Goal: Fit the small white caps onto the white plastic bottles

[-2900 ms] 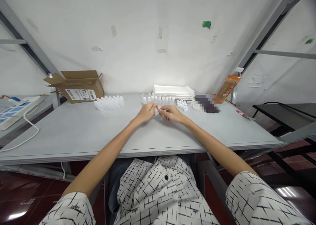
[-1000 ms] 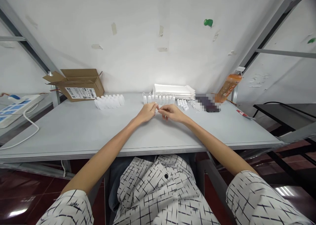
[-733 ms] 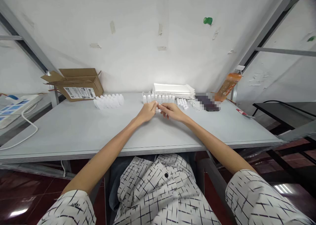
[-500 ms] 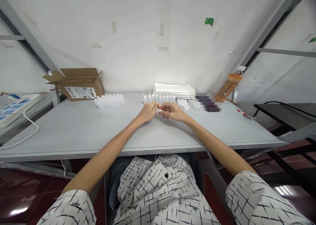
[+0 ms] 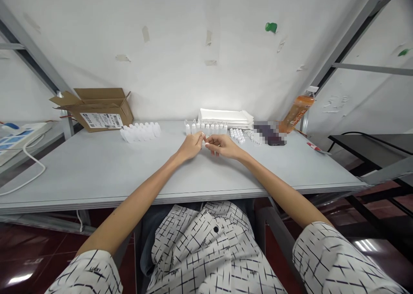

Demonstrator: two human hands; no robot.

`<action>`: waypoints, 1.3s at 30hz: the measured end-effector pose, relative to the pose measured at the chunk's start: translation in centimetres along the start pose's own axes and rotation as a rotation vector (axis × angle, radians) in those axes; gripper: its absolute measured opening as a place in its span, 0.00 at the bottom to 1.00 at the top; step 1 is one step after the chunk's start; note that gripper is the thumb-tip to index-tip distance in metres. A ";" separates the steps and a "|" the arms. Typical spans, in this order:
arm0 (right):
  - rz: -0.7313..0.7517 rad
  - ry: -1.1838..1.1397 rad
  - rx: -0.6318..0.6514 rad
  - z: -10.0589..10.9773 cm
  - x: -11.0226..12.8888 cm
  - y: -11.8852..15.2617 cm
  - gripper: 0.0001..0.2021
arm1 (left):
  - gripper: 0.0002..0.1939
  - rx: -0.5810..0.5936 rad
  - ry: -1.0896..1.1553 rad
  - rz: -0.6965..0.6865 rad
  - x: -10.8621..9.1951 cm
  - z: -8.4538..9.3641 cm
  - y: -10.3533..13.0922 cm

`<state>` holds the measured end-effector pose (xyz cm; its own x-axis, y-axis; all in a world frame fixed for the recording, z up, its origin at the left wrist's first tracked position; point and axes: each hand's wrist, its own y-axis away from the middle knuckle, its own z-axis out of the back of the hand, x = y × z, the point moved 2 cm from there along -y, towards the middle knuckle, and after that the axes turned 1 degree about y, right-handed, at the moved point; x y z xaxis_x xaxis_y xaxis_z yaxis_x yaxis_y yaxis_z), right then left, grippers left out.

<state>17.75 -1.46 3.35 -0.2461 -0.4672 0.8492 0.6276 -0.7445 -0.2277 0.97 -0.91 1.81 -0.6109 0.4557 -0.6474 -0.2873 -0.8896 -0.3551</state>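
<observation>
My left hand (image 5: 191,146) is closed around a small white plastic piece, mostly hidden by the fingers. My right hand (image 5: 224,145) meets it at the fingertips, thumb and forefinger pinched on a small white part at that piece's end. Just behind the hands stands a row of small white bottle-shaped pieces (image 5: 188,128), some with a thin loop on top. Small white caps (image 5: 238,135) are grouped to the right of my right hand. Translucent white rounded pieces (image 5: 141,133) sit in rows off to the left.
An open cardboard box (image 5: 103,111) stands at the back left. White flat packs (image 5: 226,117) are stacked against the wall. At the right are a dark, partly blurred object (image 5: 272,135), a leaning orange drink bottle (image 5: 298,111) and a red-and-white packet (image 5: 318,148). A white cable (image 5: 40,165) crosses the left edge.
The view has shifted slightly. Both hands stay together at the same spot on the table, with only small finger movement around the white piece.
</observation>
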 end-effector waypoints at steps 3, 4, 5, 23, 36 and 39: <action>-0.038 -0.051 0.061 -0.1 -0.3 -0.1 0.16 | 0.17 -0.014 -0.091 -0.040 -0.1 -0.1 0.1; -0.055 -0.078 0.077 -0.1 -0.5 -0.1 0.18 | 0.17 -0.023 -0.127 -0.055 -0.2 -0.1 0.1; -0.073 -0.111 0.091 -0.2 -0.8 -0.2 0.19 | 0.17 -0.030 -0.161 -0.073 -0.2 -0.1 0.2; -0.088 -0.151 0.038 -0.3 -1.2 -0.2 0.15 | 0.17 -0.054 -0.091 -0.069 0.1 0.0 0.1; -0.159 -0.169 0.074 -0.1 -0.8 -0.3 0.20 | 0.15 -0.086 -0.436 -0.128 -0.3 -0.4 0.4; -0.073 -0.080 0.033 0.1 -0.4 -0.3 0.18 | 0.15 -0.104 -0.366 -0.083 -0.5 -0.2 0.3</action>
<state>17.77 -0.95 3.10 -0.2335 -0.3717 0.8985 0.6342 -0.7586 -0.1490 1.30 -1.43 1.92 -0.8169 0.4680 -0.3371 -0.2819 -0.8339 -0.4745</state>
